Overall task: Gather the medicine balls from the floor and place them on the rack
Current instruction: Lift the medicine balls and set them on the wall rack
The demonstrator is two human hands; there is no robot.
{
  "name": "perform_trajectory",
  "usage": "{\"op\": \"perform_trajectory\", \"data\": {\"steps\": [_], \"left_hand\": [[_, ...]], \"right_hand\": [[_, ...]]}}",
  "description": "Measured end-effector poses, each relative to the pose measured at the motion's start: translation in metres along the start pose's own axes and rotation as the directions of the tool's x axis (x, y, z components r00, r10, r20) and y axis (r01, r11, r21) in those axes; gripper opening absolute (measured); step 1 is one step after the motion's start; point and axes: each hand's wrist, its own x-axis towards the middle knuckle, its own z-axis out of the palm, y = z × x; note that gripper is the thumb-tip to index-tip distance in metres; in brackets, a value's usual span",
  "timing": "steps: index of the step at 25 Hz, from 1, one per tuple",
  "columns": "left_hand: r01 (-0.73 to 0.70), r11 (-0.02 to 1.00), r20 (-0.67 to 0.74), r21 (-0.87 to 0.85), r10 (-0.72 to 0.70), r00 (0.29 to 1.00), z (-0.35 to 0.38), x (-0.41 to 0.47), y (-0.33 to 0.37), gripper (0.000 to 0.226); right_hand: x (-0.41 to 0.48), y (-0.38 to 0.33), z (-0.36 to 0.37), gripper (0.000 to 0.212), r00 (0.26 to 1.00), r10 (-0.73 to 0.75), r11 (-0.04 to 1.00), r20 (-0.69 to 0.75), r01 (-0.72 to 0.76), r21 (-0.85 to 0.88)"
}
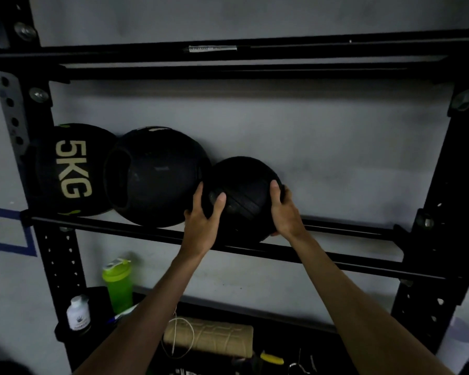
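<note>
The small black ball [244, 196] sits on the rails of the rack [336, 255], left of the middle, gripped by both hands: the left hand [203, 220] curls round its left side and the right hand [284, 212] round its right. It touches a larger ball [157, 177], which sits beside the 5KG ball [71, 169] at the rack's left end. On the lower shelf [295, 323] stand a green bottle [118, 285], a white bottle [77, 312] and a tan roller [209, 336].

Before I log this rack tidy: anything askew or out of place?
Nothing stands out: left hand and right hand hold the small black medicine ball on the black metal rack beside two larger black balls.
</note>
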Motion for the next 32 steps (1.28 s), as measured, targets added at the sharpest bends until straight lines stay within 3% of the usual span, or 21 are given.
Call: {"op": "perform_trajectory", "data": {"steps": [3,5,8,12,18,22,28,32], "left_hand": [[0.048,0.999,0.014,-0.006,-0.048,0.999,0.001,-0.004,0.003,0.076],[0.047,0.999,0.011,-0.018,-0.047,0.999,-0.002,-0.009,0.006,0.078],[0.004,1.0,-0.054,0.011,-0.003,0.999,-0.002,-0.034,0.004,0.071],[-0.044,0.988,-0.055,0.145,0.052,0.997,0.007,-0.097,-0.009,0.046],[-0.076,0.95,0.267,0.301,-0.007,0.964,0.03,-0.216,-0.072,0.015],[-0.032,0.914,0.423,0.404,-0.156,0.893,0.055,-0.31,-0.13,0.007],[0.007,0.895,0.623,0.445,-0.315,0.716,0.102,-0.427,-0.174,0.008],[0.04,0.824,0.643,0.565,-0.47,0.604,0.134,-0.504,-0.214,0.006]], "right_hand": [[-0.001,0.004,-0.007,0.104,0.999,0.013,1.0,0.029,-0.014,0.024],[-0.021,0.01,-0.011,0.082,0.999,-0.042,0.999,-0.002,0.042,0.012],[-0.065,0.029,-0.016,0.043,0.962,-0.249,0.967,-0.111,0.24,-0.09],[-0.145,0.057,-0.021,0.025,0.926,-0.356,0.919,-0.123,0.323,-0.227],[-0.263,0.146,-0.041,0.017,0.99,-0.128,0.883,0.054,0.139,-0.448],[-0.344,0.222,-0.061,0.018,0.989,0.105,0.833,0.1,-0.032,-0.552],[-0.432,0.318,-0.09,0.022,0.885,0.438,0.761,0.158,-0.271,-0.59],[-0.479,0.39,-0.113,0.026,0.788,0.577,0.701,0.214,-0.343,-0.625]]}}
